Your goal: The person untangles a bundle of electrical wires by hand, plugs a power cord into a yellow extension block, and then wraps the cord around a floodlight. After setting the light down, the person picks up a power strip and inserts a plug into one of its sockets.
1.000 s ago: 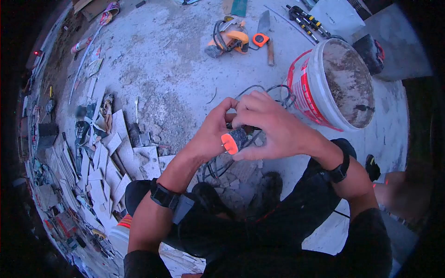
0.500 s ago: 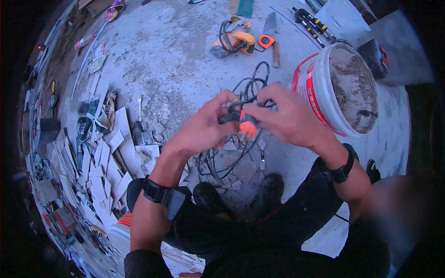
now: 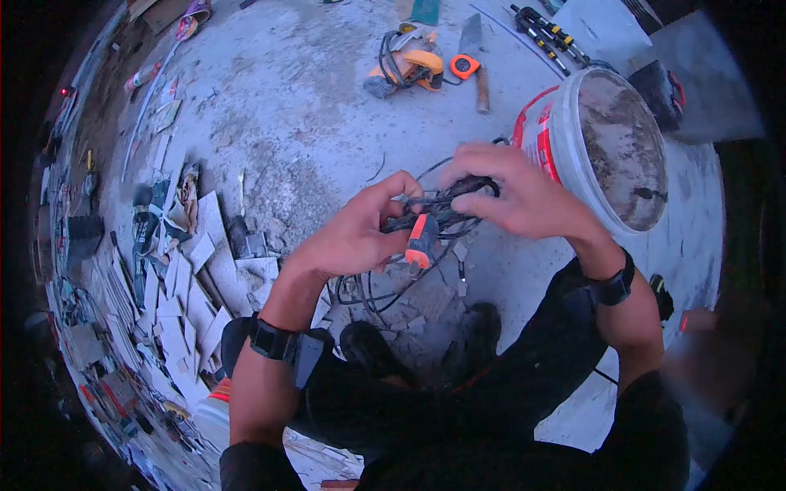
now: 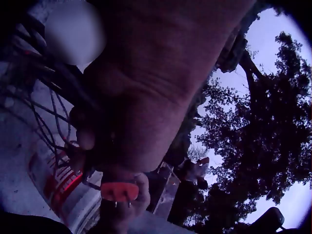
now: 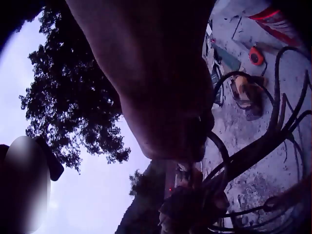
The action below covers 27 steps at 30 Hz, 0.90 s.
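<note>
Between the two hands, in the head view, is a bundle of dark cable (image 3: 443, 214) with loops hanging below. The left hand (image 3: 358, 229) curls its fingers round the bundle's left side. An orange and black plug (image 3: 421, 240) sticks out beside the left thumb, prongs down; the left wrist view shows its orange face (image 4: 119, 191) and two prongs. The right hand (image 3: 521, 194) pinches the bundle's right end between thumb and fingers. In the right wrist view, several cable strands (image 5: 254, 155) run from the dim right hand (image 5: 165, 122).
A white and red bucket (image 3: 565, 139) stands right of the hands. Farther off lie an orange power tool (image 3: 407, 72), a tape measure (image 3: 464, 66), and a trowel (image 3: 482, 88). Broken tiles (image 3: 184, 307) cover the ground at the left. The shoes (image 3: 368, 348) stand below the cable.
The right hand has moved right and up from the plug to the cable bundle. The plug has turned, its prongs now pointing down. The bundle lies more level between the hands.
</note>
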Each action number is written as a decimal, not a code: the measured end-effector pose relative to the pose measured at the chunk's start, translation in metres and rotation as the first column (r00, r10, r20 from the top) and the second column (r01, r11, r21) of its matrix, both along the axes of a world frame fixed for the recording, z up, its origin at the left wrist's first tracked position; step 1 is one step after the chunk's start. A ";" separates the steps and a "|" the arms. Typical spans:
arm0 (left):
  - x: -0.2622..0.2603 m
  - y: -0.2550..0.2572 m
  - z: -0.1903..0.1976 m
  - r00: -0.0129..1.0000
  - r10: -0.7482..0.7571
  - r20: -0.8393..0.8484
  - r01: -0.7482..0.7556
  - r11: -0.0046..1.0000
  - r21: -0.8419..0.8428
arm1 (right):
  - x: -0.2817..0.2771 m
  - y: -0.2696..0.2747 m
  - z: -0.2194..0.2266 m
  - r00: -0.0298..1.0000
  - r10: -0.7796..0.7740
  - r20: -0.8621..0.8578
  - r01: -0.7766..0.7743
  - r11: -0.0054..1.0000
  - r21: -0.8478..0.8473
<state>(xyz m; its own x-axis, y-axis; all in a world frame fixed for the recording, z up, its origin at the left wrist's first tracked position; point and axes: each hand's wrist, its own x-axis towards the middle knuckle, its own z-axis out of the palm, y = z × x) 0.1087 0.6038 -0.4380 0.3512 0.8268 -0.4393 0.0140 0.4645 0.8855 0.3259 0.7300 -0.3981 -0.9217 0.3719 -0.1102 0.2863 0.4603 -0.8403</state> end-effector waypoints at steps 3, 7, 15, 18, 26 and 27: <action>0.003 0.001 0.003 0.998 -0.001 0.060 0.000 1.000 0.019 | 0.005 0.010 -0.004 0.999 -0.025 -0.043 0.025 1.000 -0.013; 0.002 -0.004 0.004 0.989 -0.020 0.146 0.011 0.998 0.066 | 0.013 0.013 -0.016 0.951 -0.309 0.033 0.304 0.903 -0.305; 0.012 0.001 -0.002 0.974 0.223 0.032 -0.226 0.962 0.151 | 0.013 0.019 -0.020 0.808 -0.585 -0.066 0.578 0.767 0.278; 0.009 0.008 -0.007 0.909 0.408 -0.090 -0.406 0.913 0.041 | 0.007 0.016 -0.014 0.669 -0.699 -0.255 0.688 0.711 -0.144; -0.002 0.014 -0.011 0.790 0.607 -0.090 -0.606 0.794 0.036 | 0.022 0.016 -0.021 0.786 -0.613 0.072 0.512 0.582 -0.632; -0.002 0.014 -0.010 0.771 0.617 -0.155 -0.613 0.786 0.079 | 0.019 0.012 -0.025 0.826 -0.543 0.150 0.531 0.661 -0.531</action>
